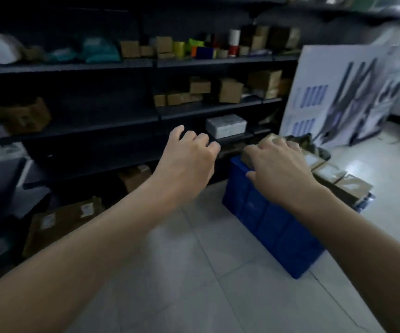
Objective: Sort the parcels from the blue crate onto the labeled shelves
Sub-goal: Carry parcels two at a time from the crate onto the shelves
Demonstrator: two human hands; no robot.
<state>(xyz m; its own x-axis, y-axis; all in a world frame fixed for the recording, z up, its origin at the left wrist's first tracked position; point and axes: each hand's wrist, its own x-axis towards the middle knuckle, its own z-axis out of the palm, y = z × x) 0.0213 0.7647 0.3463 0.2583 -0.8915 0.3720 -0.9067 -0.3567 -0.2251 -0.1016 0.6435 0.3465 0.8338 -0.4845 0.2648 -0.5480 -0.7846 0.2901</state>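
crate (pixel 273 227): blue ribbed plastic, slight sheen | parcels (pixel 330 174): brown matt cardboard, pale paper labels | shelves (pixel 86 131): dark matt | floor (pixel 194 272): glossy pale tiles

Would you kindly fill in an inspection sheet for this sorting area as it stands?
Surface: grey tiled floor.
Job's things: blue crate on the floor, full of brown parcels; dark shelves hold boxes and packets.
Clutter: flat cartons on the floor under the shelves.
Hands: left hand hovers loosely curled, empty; right hand lies on the top parcel, grip unclear.
Cables: nothing seen.
Surroundings: white printed board leaning beside the shelves.
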